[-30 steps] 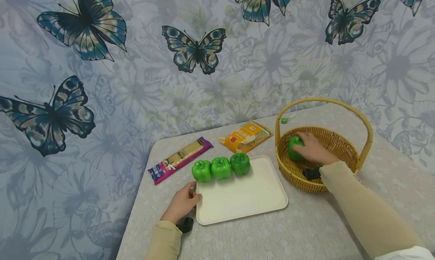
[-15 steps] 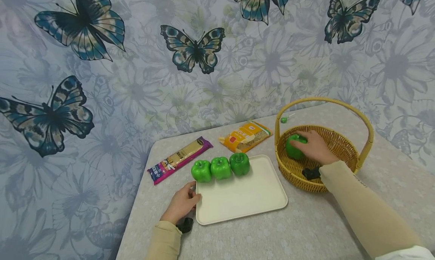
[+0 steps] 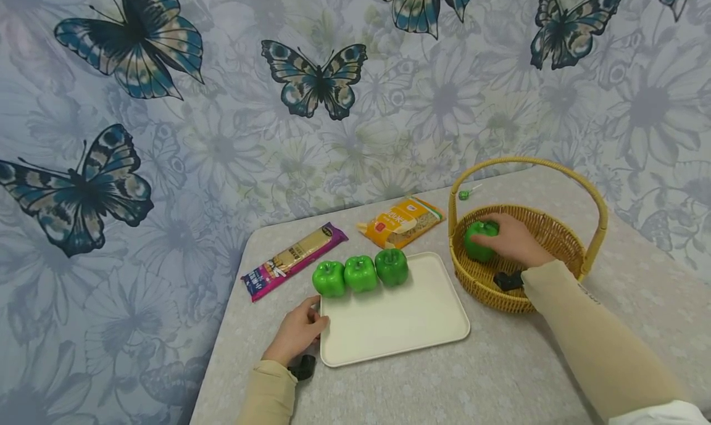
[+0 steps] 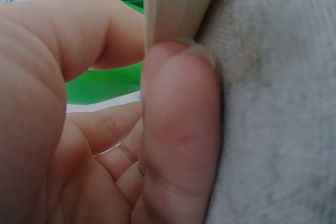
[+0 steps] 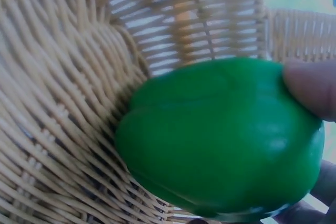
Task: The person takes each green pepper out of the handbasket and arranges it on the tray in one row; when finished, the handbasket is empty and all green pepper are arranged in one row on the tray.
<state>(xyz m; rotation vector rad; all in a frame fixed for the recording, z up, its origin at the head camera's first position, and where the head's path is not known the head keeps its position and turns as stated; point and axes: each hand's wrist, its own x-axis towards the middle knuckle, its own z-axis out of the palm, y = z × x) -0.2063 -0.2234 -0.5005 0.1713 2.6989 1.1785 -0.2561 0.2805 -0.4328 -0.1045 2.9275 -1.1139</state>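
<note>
My right hand [image 3: 513, 239] grips a dark green bell pepper [image 3: 479, 247] inside the wicker basket [image 3: 483, 297]. In the right wrist view, the thumb lies on one end of this pepper [image 5: 220, 135], with fingertips partly seen at its far side; its other end is close to the woven wicker [image 5: 58, 124]. My left hand [image 3: 296, 332] pinches the left rim of the cream tray [image 3: 394, 326]. The left wrist view shows thumb and fingertips meeting at the tray edge [image 4: 181, 3]. Three green bell peppers [image 3: 361, 274] sit in a row along the tray's far left side.
A purple packet of noodles [image 3: 294, 261] lies left behind the tray, and an orange packet [image 3: 401, 221] lies behind it. The basket's tall handle [image 3: 528, 160] arches over my right hand. A small green item [image 3: 464, 195] lies near the wall.
My right hand and the bell pepper it grips have shifted slightly left inside the basket. The left hand, tray and three peppers have stayed put.
</note>
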